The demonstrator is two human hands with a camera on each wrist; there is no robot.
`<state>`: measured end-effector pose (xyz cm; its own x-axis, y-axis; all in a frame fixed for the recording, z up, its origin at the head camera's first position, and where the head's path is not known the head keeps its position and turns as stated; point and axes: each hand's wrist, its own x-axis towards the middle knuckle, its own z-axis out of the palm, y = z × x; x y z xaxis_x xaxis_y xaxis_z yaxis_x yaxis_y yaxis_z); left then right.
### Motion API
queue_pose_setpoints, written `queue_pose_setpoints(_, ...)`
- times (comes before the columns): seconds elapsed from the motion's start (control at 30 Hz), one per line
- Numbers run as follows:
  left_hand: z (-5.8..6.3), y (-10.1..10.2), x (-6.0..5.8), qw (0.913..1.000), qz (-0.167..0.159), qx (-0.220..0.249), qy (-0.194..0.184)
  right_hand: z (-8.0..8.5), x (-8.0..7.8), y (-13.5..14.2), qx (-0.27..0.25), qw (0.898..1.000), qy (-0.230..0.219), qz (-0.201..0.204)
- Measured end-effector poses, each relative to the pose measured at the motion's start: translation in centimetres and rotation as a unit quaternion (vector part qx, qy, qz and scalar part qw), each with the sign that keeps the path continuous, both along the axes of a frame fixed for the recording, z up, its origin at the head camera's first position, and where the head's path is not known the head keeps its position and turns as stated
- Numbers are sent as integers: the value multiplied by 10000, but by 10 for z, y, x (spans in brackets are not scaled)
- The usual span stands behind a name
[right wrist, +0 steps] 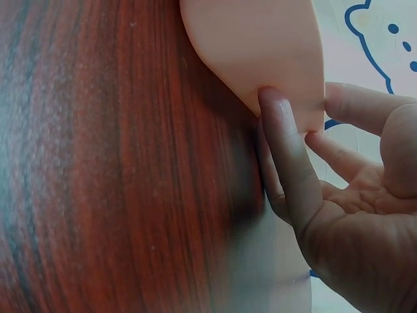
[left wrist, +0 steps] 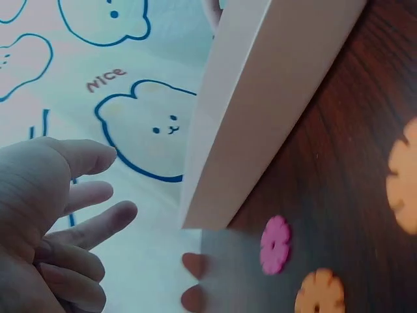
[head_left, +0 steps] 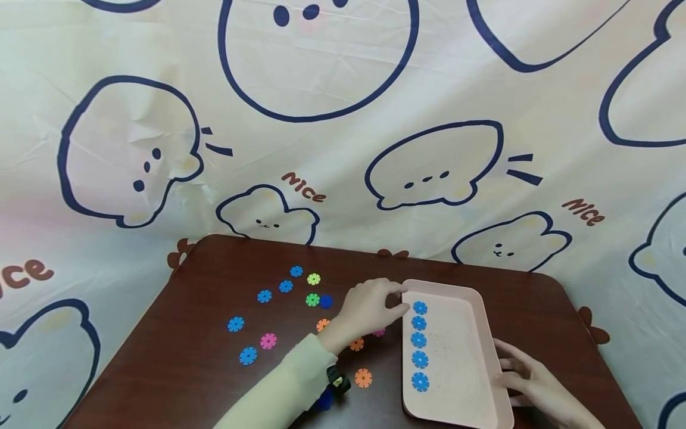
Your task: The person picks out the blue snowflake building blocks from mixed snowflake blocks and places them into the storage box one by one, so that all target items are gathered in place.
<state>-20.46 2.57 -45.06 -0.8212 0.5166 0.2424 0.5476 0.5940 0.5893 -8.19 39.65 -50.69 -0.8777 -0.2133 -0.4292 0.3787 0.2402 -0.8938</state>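
My left hand (head_left: 370,310) is at the back left corner of a pale pink tray (head_left: 455,333). In the left wrist view that hand (left wrist: 71,208) holds nothing, some fingers extended and others loosely bent, apart from the tray wall (left wrist: 241,124). Several blue notched plastic discs (head_left: 420,340) form a column along the tray's left inner side. Against the tray's right side my right hand (head_left: 530,381) rests its spread fingers. The right wrist view has the right hand (right wrist: 358,195) touching the outer wall and rim of the tray (right wrist: 260,45) with its fingertips.
Loose notched discs lie left of the tray on the dark wooden table (head_left: 177,363): blue (head_left: 236,324), green (head_left: 312,300), pink (head_left: 268,341) and orange (head_left: 363,378). A printed cloth (head_left: 343,155) hangs behind the table. My left sleeve (head_left: 284,381) covers part of the tabletop.
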Motion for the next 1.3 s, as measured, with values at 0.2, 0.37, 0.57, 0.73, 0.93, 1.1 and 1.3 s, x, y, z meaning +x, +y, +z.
queue_pose_setpoints(0.2,4,-37,9,9997,20,225,-136,1,0,-2,64,10000,1,-21)
queue_pose_setpoints(0.37,3,-72,14,9995,232,190,-53,1,0,-2,89,10000,18,-14)
queue_pose_setpoints(0.57,1,-110,22,9984,555,66,-98,1,0,-2,83,10000,6,-12)
queue_pose_setpoints(0.73,-3,-136,34,9952,967,-25,-124,1,0,-3,97,10000,9,-9)
queue_pose_setpoints(0.93,-7,-169,45,9900,1349,-123,-398,-1,1,-2,140,9999,-26,-68)
queue_pose_setpoints(1.1,-15,-195,53,9844,1672,-253,-480,-1,0,-2,125,9999,26,-26)
queue_pose_setpoints(1.3,-28,-222,61,9755,2049,-437,-669,1,1,-3,165,9998,41,-40)
